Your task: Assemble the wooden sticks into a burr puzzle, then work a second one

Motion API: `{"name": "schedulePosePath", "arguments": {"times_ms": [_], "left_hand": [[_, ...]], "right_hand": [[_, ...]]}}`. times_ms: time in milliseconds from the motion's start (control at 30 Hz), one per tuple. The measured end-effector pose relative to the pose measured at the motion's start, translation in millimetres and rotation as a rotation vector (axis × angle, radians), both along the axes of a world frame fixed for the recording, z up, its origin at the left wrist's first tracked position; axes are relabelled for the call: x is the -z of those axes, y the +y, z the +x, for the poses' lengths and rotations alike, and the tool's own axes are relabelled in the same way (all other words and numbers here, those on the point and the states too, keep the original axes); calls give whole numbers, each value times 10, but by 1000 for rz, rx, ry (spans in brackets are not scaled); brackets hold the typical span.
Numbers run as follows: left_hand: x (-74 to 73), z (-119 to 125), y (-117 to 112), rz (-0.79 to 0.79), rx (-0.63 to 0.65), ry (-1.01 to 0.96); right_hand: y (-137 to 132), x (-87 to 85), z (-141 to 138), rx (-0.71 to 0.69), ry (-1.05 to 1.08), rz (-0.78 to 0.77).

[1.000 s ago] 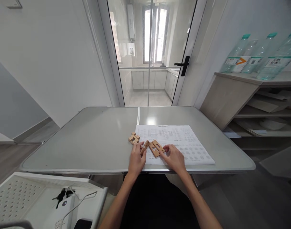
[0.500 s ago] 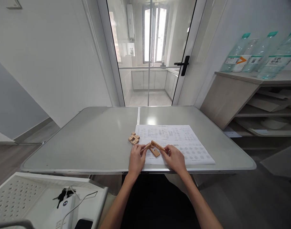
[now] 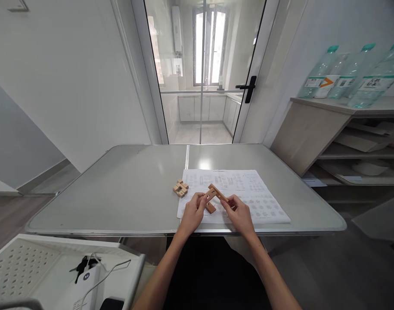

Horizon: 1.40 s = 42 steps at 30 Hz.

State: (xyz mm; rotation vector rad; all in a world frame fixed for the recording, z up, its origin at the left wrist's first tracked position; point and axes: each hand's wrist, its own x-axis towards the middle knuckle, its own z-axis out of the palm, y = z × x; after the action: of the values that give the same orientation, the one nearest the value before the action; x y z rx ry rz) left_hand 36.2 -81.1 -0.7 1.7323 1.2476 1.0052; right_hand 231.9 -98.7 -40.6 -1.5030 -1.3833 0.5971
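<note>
My left hand is closed on a flat wooden puzzle piece with cut-outs, tilted up over the paper. In my right hand is a longer wooden puzzle piece, pinched at its near end. The far ends of these two pieces meet or overlap; whether they interlock I cannot tell. Below them another wooden piece lies on the printed sheet, partly hidden. A small cluster of wooden blocks, joined around a central gap, rests on the table left of my left hand.
The grey folding table has a metal rim. At lower left, a white tray holds a power bank, keys, a cable and a phone. Plastic bottles stand on the shelf unit at right. A glass door is ahead.
My left hand has moved right and its piece has turned to show its broad face. The right-hand piece is raised a little and tilted more steeply.
</note>
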Motion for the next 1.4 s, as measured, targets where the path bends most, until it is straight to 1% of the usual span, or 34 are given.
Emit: {"name": "schedulePosePath", "arguments": {"times_ms": [167,300,433,567,800,967,1167,1400], "left_hand": [[120,59,39,-52,74,-47],[171,43,40,-68,74,-82],[170,35,39,-39,93,-51],[169,43,37,-2,116,-24],[196,55,50,-14,61,-20],[213,57,62,-28,59,-35],[196,57,48,-32,47,-35],[215,56,57,-46,33,-61]], "right_hand": [[-4,-14,15,-1,66,-1],[-18,-43,6,-30,90,-16],[-29,-67,0,-37,103,-32],[-24,-48,2,-44,106,-32],[-37,-42,-8,-54,59,-21],[-52,-60,-22,-49,13,4],[-51,-43,-34,-53,-56,40],[-61,-56,-45,-100,-41,48]]}}
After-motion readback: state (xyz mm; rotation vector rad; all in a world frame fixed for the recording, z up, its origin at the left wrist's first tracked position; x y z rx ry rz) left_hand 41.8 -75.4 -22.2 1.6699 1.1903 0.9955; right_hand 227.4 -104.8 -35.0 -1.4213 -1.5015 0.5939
